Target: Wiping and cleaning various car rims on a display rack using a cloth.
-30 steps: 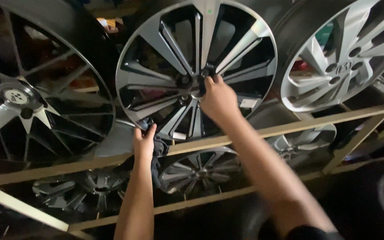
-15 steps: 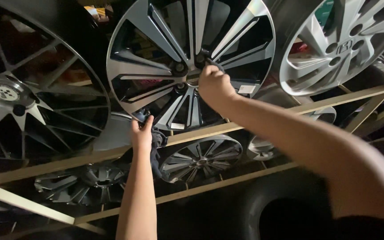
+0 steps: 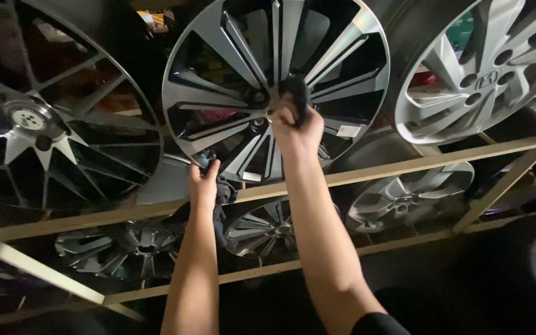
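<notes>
Wooden rack (image 3: 404,166), both hands closed: right hand (image 3: 294,127) around dark cloth (image 3: 297,93), left hand (image 3: 203,185) on alloy wheel (image 3: 275,87).

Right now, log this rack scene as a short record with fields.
Setting: alloy wheels standing on a wooden rack, more wheels on the shelf below
Middle wheel: silver and black spokes, upright on the upper shelf
Right hand: at the hub, grip closed on a dark cloth
Left hand: at the wheel's lower rim, holding a dark rag that hangs down
Neighbours: black wheel to the left, silver wheel to the right
</notes>
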